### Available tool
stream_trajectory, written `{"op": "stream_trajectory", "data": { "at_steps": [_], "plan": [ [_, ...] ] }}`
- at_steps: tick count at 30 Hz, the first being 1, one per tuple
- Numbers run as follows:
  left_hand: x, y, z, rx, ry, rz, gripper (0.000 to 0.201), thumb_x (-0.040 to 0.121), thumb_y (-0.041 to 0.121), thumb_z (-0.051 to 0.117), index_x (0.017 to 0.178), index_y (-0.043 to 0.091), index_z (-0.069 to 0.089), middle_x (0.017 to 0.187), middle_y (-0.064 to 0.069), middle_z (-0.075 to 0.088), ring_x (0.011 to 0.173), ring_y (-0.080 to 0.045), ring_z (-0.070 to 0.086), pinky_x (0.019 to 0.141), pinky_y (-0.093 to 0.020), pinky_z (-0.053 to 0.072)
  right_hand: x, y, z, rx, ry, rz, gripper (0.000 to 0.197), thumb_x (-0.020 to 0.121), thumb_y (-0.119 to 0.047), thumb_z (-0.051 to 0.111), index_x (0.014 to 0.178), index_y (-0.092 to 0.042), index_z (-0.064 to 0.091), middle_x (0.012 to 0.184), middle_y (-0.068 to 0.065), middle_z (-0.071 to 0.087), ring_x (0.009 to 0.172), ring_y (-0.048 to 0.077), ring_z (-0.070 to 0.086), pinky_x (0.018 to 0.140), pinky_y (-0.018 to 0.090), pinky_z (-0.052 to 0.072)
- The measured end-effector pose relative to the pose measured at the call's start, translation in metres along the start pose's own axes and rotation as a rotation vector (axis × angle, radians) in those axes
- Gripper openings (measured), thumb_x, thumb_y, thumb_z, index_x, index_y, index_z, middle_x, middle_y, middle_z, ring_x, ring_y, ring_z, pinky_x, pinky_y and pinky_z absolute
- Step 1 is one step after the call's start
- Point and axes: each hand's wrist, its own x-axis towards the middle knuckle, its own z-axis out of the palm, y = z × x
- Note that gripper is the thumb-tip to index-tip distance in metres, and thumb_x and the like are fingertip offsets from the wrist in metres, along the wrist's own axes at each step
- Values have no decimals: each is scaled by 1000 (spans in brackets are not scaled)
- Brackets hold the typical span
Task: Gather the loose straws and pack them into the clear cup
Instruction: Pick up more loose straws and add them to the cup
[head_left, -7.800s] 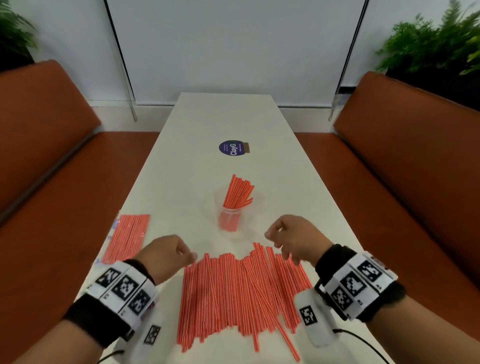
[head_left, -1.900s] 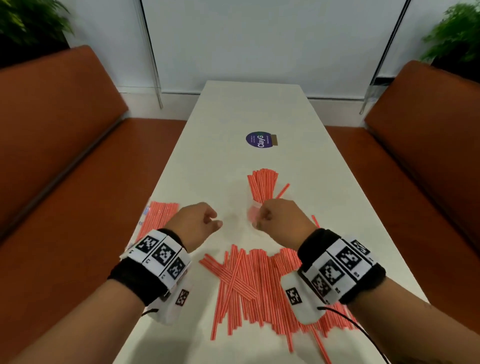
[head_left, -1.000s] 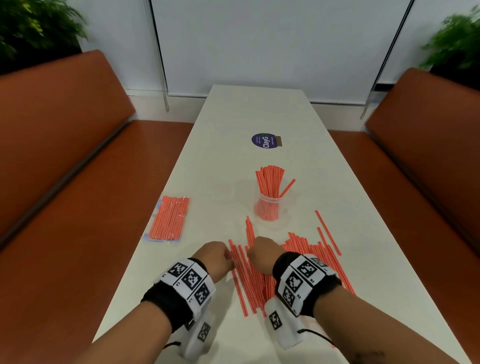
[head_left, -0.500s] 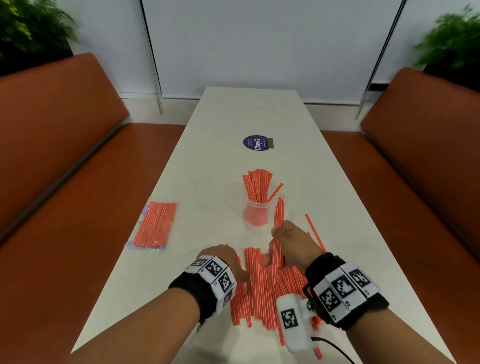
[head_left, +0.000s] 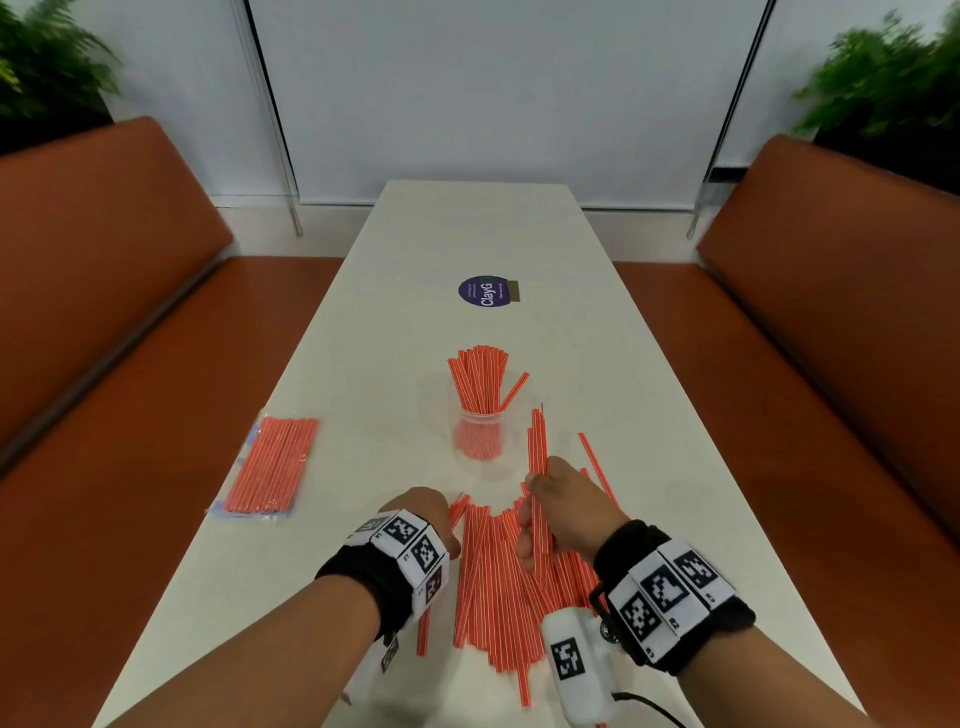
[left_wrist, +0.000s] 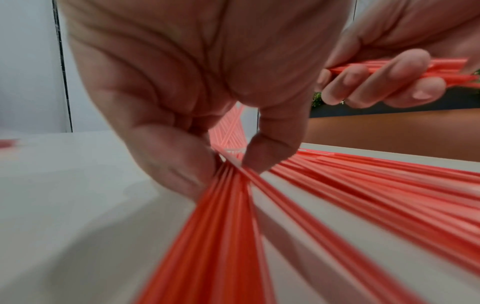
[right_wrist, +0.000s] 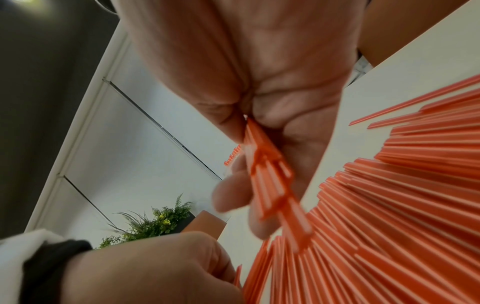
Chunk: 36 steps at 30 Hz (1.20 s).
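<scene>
**A:** status on the hands?

**B:** right hand (head_left: 563, 512) has its fingers curled round a small bundle of straws (head_left: 537, 441), lifted off the table (head_left: 363, 364). Bundle's far ends point away from the person, just right of the clear cup (head_left: 477, 431). Right wrist view confirms: fingers (right_wrist: 233, 197) wrapped, thumb clamping the near ends.

**A:** left?

**B:** left hand (head_left: 421, 514) is down at the left edge of the loose straws (head_left: 498, 587). Left wrist view shows thumb (left_wrist: 272, 152) and fingertips pinching the far ends of several straws that lie on the table (how many, can't tell, it's blurred).

**A:** cup?

**B:** upright, mid-table, beyond the pile. Already holds a bunch of straws (head_left: 480, 379) standing in it, fanned at the top, one leaning off to the right.

**A:** the rest of the loose ones?

**B:** spread flat between the two wrists, roughly parallel, running toward the person. A single straw (head_left: 597, 467) lies apart on the right, angled.

**A:** anything else on the table?

**B:** sealed pack of straws (head_left: 272, 465) near the left edge, round dark sticker (head_left: 484, 291) past the cup. Orange benches (head_left: 104, 270) both sides.
</scene>
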Motion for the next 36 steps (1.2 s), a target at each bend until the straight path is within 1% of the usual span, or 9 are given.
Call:
{"op": "stream_trajectory", "data": {
  "at_steps": [4,7,14,17,20,24,27,33,36],
  "plan": [
    [-1,3,7,-29,41,0,5,86,12,51,87,9,54,97,-8,65,85,-21,62,62,-24,40,0,2,1,-6,1,-12,9,99,-17,31,98,-12,38,73,6,53,45,18,49,48,33,47],
    [1,6,21,-75,95,-73,24,90,11,40,113,4,44,114,-12,60,102,-27,61,73,-30,42,0,3,1,4,12,-5,6,98,-15,33,98,-12,38,71,5,50,45,14,43,43,30,48],
    [5,-2,19,-82,83,-103,30,93,10,37,122,1,42,125,-16,57,114,-29,58,91,-33,46,-1,5,2,-9,44,6,10,99,-17,35,89,-13,35,68,4,42,47,12,35,39,25,37],
    [7,-8,10,-236,50,-93,11,95,13,38,87,12,45,129,-19,54,118,-32,54,94,-33,44,-1,6,1,4,61,8,13,98,-15,35,85,-14,36,68,4,43,45,12,36,39,25,37],
    [10,-16,8,-403,76,-79,40,93,11,39,59,19,20,123,-23,56,110,-34,56,86,-33,46,0,5,1,7,68,18,16,98,-13,35,82,-17,37,67,3,43,45,12,37,39,25,37],
    [8,-25,0,-751,125,-75,25,94,9,36,70,15,34,80,-8,52,66,-21,48,66,-31,43,0,3,3,4,69,13,8,98,-15,35,91,-13,38,68,3,44,45,12,37,39,25,37],
    [6,-27,-10,-1044,129,-52,10,94,12,36,95,5,42,71,-2,51,57,-14,43,56,-28,38,1,1,7,2,63,-8,11,98,-16,35,88,-13,37,66,3,43,44,12,35,39,25,35],
    [-13,-20,-29,-1716,41,117,17,96,23,44,87,13,53,53,3,35,36,-5,39,40,-19,46,0,-9,19,-11,51,-20,16,99,-22,35,86,-13,34,62,1,34,44,10,26,38,22,26],
    [-17,-15,-29,-1833,-1,169,27,92,36,45,72,17,41,43,7,35,31,-3,36,34,-16,41,-2,-14,24,-54,66,-74,26,97,-34,38,83,-14,35,58,-2,32,41,9,24,38,22,24]
  ]
}}
